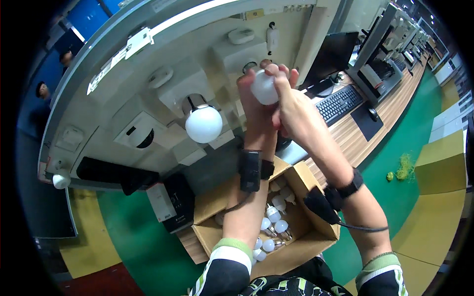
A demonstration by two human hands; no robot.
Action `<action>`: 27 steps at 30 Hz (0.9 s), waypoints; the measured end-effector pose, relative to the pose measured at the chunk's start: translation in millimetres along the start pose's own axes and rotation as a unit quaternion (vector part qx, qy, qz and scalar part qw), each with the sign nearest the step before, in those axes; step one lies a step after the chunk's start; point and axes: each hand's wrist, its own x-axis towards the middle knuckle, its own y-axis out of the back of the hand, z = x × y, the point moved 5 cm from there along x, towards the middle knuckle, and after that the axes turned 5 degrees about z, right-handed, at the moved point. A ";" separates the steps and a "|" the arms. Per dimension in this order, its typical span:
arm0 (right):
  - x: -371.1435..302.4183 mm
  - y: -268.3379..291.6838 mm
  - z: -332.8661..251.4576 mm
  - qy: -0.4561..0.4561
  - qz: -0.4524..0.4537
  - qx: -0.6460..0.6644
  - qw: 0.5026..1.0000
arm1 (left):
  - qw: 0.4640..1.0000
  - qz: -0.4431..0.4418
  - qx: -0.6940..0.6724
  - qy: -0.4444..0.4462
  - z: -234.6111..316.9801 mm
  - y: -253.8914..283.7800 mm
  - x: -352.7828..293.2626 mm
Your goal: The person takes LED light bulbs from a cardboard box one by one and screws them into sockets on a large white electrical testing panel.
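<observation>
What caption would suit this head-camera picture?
Both hands hold a white bulb up to a test panel, above a cardboard box of bulbs.

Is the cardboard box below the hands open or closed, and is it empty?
Open, not empty: the cardboard box has its flaps spread, and white bulbs lie inside.

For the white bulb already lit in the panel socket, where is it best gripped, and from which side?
Likely the round globe of the lit bulb, fingers spread around its widest part, approached from its free end facing away from the panel. Its neck sits inside the socket, so only the globe shows.
</observation>
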 end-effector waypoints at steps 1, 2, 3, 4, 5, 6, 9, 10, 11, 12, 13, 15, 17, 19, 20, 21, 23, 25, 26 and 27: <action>-2.9 6.4 -0.1 -0.056 0.009 -0.004 0.998 | 1.000 -0.019 0.020 -0.003 -0.6 -0.9 4.7; -7.7 12.7 0.1 -0.114 0.018 -0.007 0.993 | 0.999 -0.035 0.039 -0.005 -2.1 0.7 6.2; -4.2 15.4 -5.1 -0.133 -0.003 -0.060 0.989 | 0.997 -0.050 0.059 -0.007 -3.4 2.7 7.2; -0.8 13.7 -8.5 -0.119 0.005 -0.083 0.989 | 0.998 -0.034 0.050 0.006 -7.0 -1.4 8.3; 2.6 11.6 -9.8 -0.105 0.013 -0.106 0.989 | 0.999 -0.041 0.019 0.013 -8.1 -5.5 6.5; 4.0 7.3 -10.4 -0.037 0.015 -0.143 0.989 | 0.999 -0.047 -0.012 0.021 -9.1 -8.9 4.0; 2.6 0.3 -9.9 0.068 -0.005 -0.161 0.985 | 0.997 -0.064 -0.013 0.041 -3.9 -7.6 7.2; 5.7 5.2 -10.1 -0.063 -0.102 -0.053 0.991 | 0.996 -0.068 -0.019 0.054 1.9 -0.8 7.8; 8.6 7.7 -12.3 -0.099 -0.118 -0.031 0.988 | 0.995 -0.074 -0.024 0.070 6.5 0.3 7.1; 9.6 10.1 -15.4 -0.137 -0.134 -0.011 0.982 | 0.996 -0.070 0.031 0.042 14.0 3.1 5.8; 11.0 9.6 -2.5 -0.093 -0.065 -0.086 0.990 | 0.996 -0.058 0.045 0.044 6.8 7.0 11.9; 9.3 -1.5 2.2 0.032 0.008 -0.198 0.980 | 0.995 -0.025 0.084 0.039 4.0 11.1 13.4; 7.3 -6.2 -11.9 0.172 0.098 -0.282 0.939 | 0.997 -0.028 0.072 0.029 4.4 7.5 14.3; 11.8 -18.9 26.6 -0.247 -0.088 0.324 0.909 | 0.993 -0.002 0.113 0.026 5.6 7.8 13.3; 2.7 -25.0 34.1 -0.457 -0.153 0.523 0.703 | 0.992 0.030 0.104 0.063 1.6 5.5 9.7; 4.8 -23.8 34.0 -0.433 -0.128 0.491 0.745 | 0.992 0.033 0.112 0.056 1.2 3.1 6.3; 0.5 -13.7 13.4 -0.387 -0.091 0.346 0.850 | 0.990 0.040 0.134 0.027 14.9 1.3 3.9; 4.0 -2.4 -4.3 -0.128 -0.043 0.057 0.989 | 0.996 -0.052 0.050 0.044 14.1 -9.3 10.9; 0.4 6.6 -14.3 -0.030 0.031 -0.111 0.993 | 0.998 -0.040 0.026 0.028 12.9 -7.4 11.9; 3.4 3.9 -9.1 -0.114 0.034 -0.142 0.983 | 1.000 -0.028 0.001 0.013 8.7 -5.6 12.7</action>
